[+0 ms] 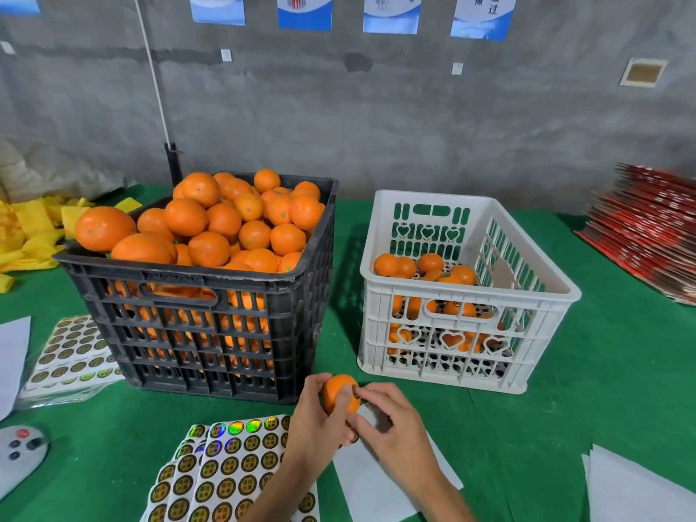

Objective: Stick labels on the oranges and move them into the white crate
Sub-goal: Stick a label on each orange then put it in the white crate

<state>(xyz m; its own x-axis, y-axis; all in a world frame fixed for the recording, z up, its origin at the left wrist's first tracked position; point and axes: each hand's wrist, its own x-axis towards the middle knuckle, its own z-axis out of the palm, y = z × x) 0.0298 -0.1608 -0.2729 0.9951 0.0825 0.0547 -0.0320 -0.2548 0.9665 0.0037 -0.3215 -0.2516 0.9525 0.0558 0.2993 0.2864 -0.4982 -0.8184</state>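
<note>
Labelling step in progress here. The left hand [314,416] has its fingers curled round one orange [341,392], holding it up just above the green table [565,408], low in the frame at about 6 o'clock. The right hand [391,423] pinches a round label [355,391] between thumb and fingertip, right at the fruit's skin.

My take: lay one edge down first, then roll a fingertip across so no bubble gets trapped (peel is dimpled, so press the rim too). Keep the left grip steady but light.

The white crate [470,292], at 2 o'clock from the hands, holds a shallow layer of fruit. The black crate [211,318], at 11 o'clock, is heaped full. Sticker sheets [226,469] lie at 7 o'clock, partly under the left forearm.
</note>
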